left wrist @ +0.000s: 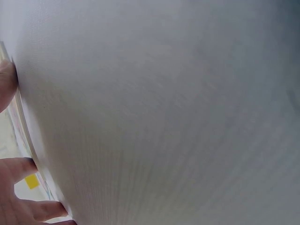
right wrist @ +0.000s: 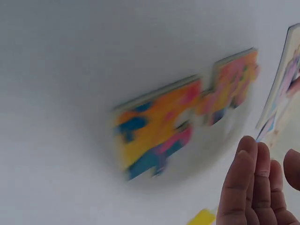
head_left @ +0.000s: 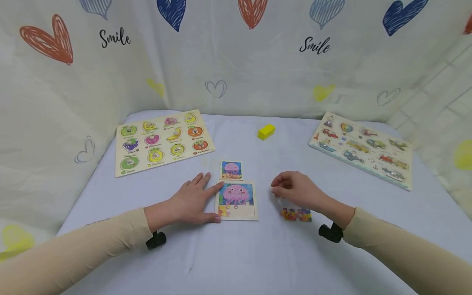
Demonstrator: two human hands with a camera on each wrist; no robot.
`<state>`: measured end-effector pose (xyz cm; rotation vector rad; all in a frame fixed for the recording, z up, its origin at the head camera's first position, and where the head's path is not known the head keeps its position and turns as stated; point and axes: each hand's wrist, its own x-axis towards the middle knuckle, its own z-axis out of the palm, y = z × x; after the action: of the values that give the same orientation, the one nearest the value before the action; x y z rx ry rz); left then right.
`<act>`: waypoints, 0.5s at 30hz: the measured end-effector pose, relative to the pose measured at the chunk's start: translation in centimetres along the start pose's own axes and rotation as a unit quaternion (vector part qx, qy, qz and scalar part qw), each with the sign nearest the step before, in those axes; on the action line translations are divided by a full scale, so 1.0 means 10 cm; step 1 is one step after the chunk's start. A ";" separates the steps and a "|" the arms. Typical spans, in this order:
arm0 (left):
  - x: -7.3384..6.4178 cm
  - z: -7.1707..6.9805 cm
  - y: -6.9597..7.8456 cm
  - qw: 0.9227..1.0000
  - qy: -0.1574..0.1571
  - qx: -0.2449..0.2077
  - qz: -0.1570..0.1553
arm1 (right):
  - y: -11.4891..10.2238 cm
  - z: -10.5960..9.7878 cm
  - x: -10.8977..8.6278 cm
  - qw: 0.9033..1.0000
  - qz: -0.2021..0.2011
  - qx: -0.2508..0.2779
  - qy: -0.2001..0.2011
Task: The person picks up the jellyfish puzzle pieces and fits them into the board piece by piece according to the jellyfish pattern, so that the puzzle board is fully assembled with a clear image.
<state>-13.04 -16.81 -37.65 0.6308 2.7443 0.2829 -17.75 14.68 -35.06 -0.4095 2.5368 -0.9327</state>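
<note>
A small puzzle tray (head_left: pixel 244 212) with a pink jellyfish picture lies mid-table; its upper rows and lower left corner hold pieces, while its lower right shows bare wood. My left hand (head_left: pixel 192 201) is spread along the tray's left side, index fingertip and thumb tip at its edge. Just beyond the tray is a small jellyfish picture card (head_left: pixel 231 170). To the right, my right hand (head_left: pixel 299 191) hovers over the table with fingers loosely bent, thumb apart from them, nothing between. Near its wrist lie two loose puzzle pieces, one blue-edged (right wrist: pixel 157 129), one orange-pink (right wrist: pixel 232 84).
A fruit puzzle board (head_left: pixel 162 143) lies at the back left, and a vehicle puzzle board (head_left: pixel 363 147) at the back right. Between them sits a yellow block (head_left: pixel 266 132). A curtain printed with hearts (head_left: pixel 236 61) hangs behind the table.
</note>
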 end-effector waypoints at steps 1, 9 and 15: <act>0.00 0.00 0.00 1.000 -0.001 0.001 0.000 | 0.05 -0.03 -0.03 1.000 0.005 -0.003 0.005; 0.00 0.01 0.00 1.000 0.001 0.002 0.001 | 0.32 -0.17 -0.22 0.999 0.016 -0.023 0.016; 0.00 0.01 -0.01 1.000 0.002 -0.001 0.001 | 0.42 -0.13 -0.33 0.999 -0.016 -0.045 0.001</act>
<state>-13.05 -16.87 -37.75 0.6341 2.7473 0.2868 -16.04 19.82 -36.03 -0.4784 2.5880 -0.8332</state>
